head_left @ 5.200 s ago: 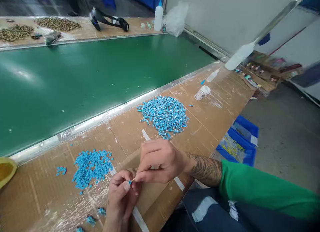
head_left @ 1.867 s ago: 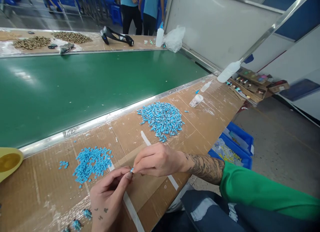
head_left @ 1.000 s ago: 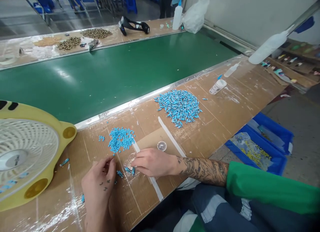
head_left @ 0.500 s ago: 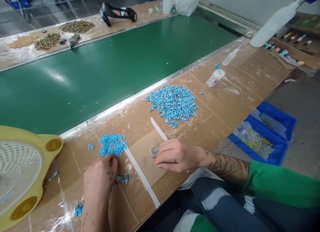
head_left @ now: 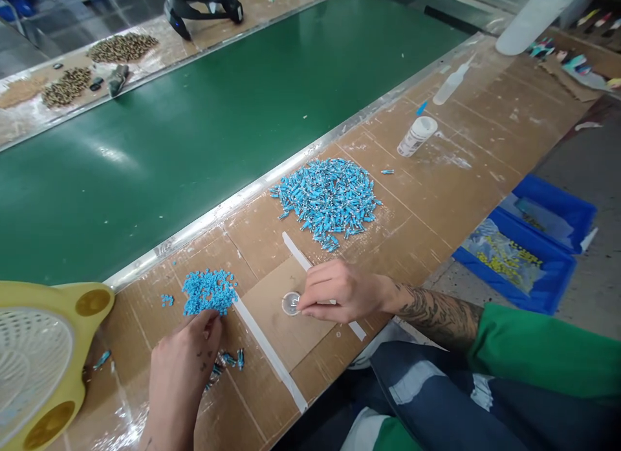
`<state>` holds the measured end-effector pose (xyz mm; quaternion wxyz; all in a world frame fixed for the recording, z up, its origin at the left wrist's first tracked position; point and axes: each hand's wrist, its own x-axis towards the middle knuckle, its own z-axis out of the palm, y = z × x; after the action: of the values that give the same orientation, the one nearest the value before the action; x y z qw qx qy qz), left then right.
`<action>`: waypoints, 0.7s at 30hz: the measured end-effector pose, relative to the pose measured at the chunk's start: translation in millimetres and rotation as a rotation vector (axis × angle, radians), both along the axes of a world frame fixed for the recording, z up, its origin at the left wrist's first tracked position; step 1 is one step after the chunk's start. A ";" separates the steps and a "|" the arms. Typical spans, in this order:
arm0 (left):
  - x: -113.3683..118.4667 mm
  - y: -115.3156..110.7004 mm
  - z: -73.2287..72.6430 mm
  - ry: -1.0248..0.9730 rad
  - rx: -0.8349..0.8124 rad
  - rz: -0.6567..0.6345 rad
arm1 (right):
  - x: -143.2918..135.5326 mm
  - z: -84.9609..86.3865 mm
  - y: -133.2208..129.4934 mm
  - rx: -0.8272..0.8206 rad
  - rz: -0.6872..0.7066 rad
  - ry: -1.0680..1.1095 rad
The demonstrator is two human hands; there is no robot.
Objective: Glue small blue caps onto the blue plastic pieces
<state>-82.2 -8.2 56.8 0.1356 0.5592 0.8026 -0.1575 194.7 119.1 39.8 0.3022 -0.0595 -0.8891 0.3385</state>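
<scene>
My left hand (head_left: 187, 344) rests at the near edge of a pile of small blue rings (head_left: 208, 290). Its fingers are drawn together; whatever lies between them is hidden. Just below it are several blue-and-metal pieces (head_left: 240, 358), partly covered by the hand. My right hand (head_left: 339, 290) is closed in a pinch at the right rim of a small round clear dish (head_left: 290, 303). What the pinch holds cannot be made out. The dish sits on a cardboard square (head_left: 272, 328) edged with white tape (head_left: 269, 347).
A large heap of blue-and-metal pieces (head_left: 330, 195) lies beyond my right hand. Farther right stand a white cup (head_left: 417, 136) and a squeeze bottle (head_left: 453, 83). At left is a yellow basket (head_left: 92, 360). A green belt (head_left: 194, 134) runs behind; blue bins (head_left: 524, 263) stand below.
The camera view has shifted, so the scene sits differently in the picture. My right fingertips now meet the dish's right side. The left hand stays by the rings, its fingers still together.
</scene>
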 end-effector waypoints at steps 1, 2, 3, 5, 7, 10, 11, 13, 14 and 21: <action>1.6 0.6 0.0 0.017 -0.007 -0.018 | 0.1 -0.8 0.3 0.000 0.001 -0.004; 3.1 1.8 0.2 0.038 -0.021 -0.036 | 0.3 -1.5 0.5 -0.001 0.003 -0.009; 4.3 3.4 0.7 0.058 -0.039 -0.056 | 0.6 -2.2 0.7 -0.004 0.005 -0.014; 5.9 7.3 2.1 0.083 -0.077 -0.100 | 1.5 -3.4 1.0 -0.006 0.010 -0.023; 6.5 11.2 4.1 0.086 -0.112 -0.140 | 2.4 -4.5 1.7 -0.004 0.017 -0.038; 5.6 15.9 7.8 0.097 -0.149 -0.182 | 2.3 -5.9 4.6 -0.007 0.023 -0.069; 5.0 17.1 8.9 0.104 -0.158 -0.184 | 1.3 -6.0 6.4 -0.009 0.025 -0.078; 3.3 18.9 10.2 0.110 -0.166 -0.179 | -2.6 -5.0 11.1 -0.005 0.029 -0.114; 2.4 19.7 10.3 0.106 -0.167 -0.173 | -5.7 -3.9 13.7 0.000 0.031 -0.144; -0.5 20.3 9.2 0.048 -0.134 -0.101 | -38.3 1.2 21.9 -0.077 0.013 -0.414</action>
<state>-82.7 12.1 66.1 0.1453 0.5848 0.7639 -0.2310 156.4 141.1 41.0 0.1084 -0.1337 -0.9190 0.3546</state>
